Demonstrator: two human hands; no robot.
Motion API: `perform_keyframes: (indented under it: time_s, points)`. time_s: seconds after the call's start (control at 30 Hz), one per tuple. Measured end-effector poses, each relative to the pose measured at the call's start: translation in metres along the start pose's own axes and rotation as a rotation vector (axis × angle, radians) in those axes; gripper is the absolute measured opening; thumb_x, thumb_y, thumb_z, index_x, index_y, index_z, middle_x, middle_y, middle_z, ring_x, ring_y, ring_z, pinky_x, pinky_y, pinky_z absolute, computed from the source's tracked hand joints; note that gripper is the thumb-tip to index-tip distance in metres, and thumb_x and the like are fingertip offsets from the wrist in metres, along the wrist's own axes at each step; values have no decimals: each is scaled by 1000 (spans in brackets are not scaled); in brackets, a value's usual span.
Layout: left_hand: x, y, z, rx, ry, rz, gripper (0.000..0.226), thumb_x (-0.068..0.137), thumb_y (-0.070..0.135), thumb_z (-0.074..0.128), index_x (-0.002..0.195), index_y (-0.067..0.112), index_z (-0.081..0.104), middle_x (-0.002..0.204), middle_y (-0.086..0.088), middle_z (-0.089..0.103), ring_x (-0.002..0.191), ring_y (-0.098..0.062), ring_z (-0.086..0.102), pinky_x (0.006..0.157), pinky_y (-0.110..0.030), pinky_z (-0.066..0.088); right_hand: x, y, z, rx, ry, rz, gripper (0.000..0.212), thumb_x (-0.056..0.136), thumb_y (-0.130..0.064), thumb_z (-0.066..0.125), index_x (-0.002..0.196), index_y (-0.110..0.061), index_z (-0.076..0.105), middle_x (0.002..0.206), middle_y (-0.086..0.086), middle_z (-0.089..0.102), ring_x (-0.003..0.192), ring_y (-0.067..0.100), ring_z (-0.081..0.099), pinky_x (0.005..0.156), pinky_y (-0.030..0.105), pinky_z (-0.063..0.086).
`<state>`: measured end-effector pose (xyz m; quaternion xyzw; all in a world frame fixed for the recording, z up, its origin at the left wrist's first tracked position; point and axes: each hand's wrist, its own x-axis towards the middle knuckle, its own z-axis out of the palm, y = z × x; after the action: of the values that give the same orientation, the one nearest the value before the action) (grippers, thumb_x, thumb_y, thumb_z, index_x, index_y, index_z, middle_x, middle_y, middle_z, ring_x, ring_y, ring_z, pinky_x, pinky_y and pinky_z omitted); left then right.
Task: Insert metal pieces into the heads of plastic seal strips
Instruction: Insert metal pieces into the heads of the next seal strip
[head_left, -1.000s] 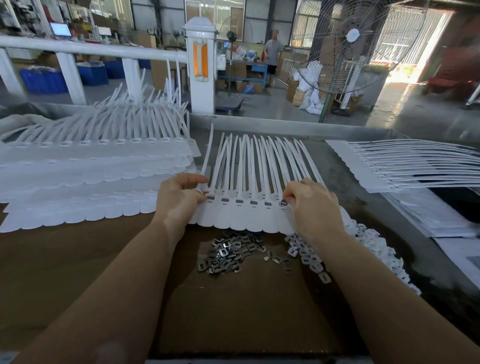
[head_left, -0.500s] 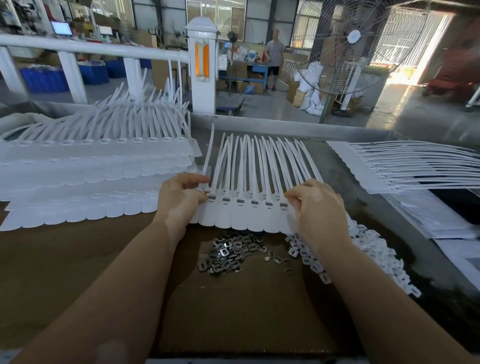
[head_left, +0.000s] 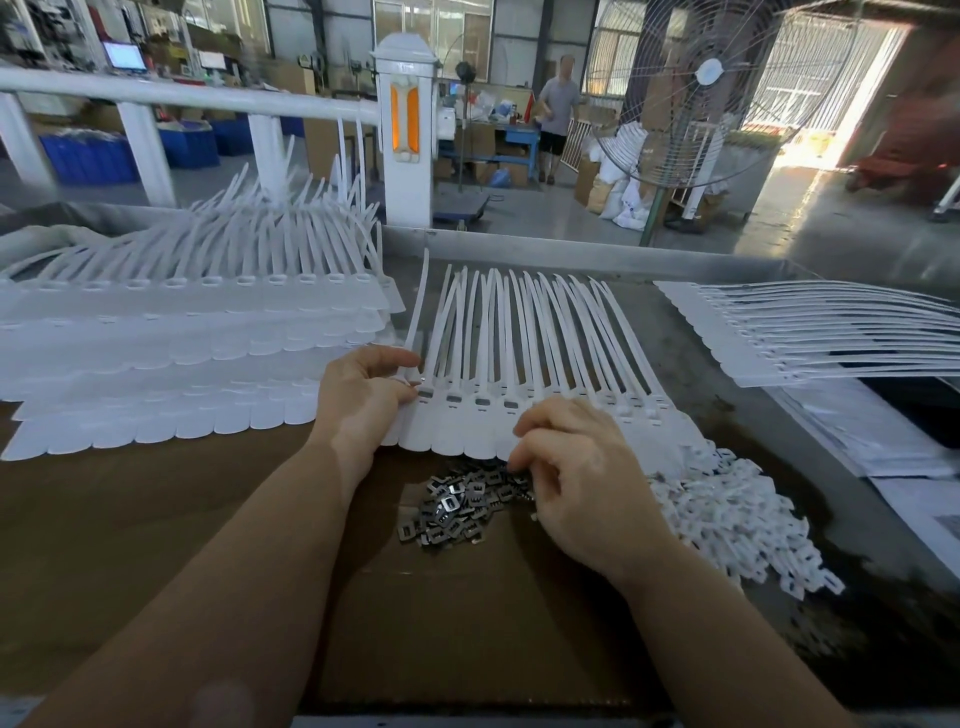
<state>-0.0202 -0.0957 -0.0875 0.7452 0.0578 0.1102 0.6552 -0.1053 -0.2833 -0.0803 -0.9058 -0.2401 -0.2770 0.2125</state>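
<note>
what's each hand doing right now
Left hand: pinching the left end of the seal strips.
Right hand: fingers curled at the metal pieces; grip unclear.

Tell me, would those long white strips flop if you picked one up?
Probably bendy, not limp: the strips have thin tails that curve, and some stand up off the table. Likely light, being thin plastic. The left hand steadies the sheet, so it may slide.
</note>
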Motion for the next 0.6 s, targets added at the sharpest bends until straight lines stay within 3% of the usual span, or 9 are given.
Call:
perform_keyframes:
  time_s: [0.2,0.37,0.6]
  points:
    - [-1,2,0,17,-3,5,37,79,-7,62,79,29,66,90,13,53,83,1,48,65,-10,32,-2,0,0,-6,-117,-31,10,70,-8,62,75,-12,70,93,0,62,92,17,55,84,32,43]
    - [-2,1,-1,30,-1,0,37,79,-6,63,77,30,66,92,11,54,95,-13,50,80,-20,35,-3,4,2,-3,-160,-33,6,73,-16,71,78,-14,72,94,-1,61,91,15,54,85,31,41]
    - [-3,2,0,31,-5,21,35,79,-5,63,77,30,67,91,13,53,89,-7,48,66,-10,32,-3,6,1,59,-101,-8,11,70,-8,73,72,-14,64,88,-3,61,88,14,54,83,27,41]
